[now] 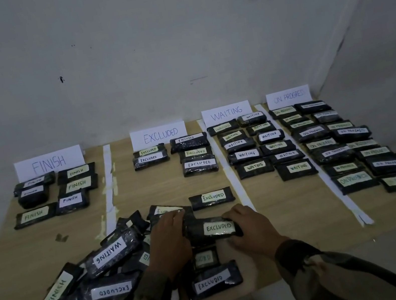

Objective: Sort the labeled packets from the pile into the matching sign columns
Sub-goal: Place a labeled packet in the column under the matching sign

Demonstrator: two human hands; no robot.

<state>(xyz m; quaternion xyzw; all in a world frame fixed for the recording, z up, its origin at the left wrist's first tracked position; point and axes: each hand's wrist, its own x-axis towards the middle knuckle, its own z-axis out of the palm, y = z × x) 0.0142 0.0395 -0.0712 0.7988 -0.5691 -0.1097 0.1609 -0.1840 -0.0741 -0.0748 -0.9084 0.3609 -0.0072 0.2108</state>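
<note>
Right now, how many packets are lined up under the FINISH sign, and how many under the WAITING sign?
FINISH packets: 6
WAITING packets: 11
Total: 17

EXCLUDED packet [218, 227] gripped by left hand [171, 239], right hand [251, 227].

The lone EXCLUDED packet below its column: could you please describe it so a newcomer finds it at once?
From the white EXCLUDED sign at the wall, follow its column of packets toward the person. After a bare stretch of table lies one black packet with a pale label. It alone sits detached from the column's rows.
</note>
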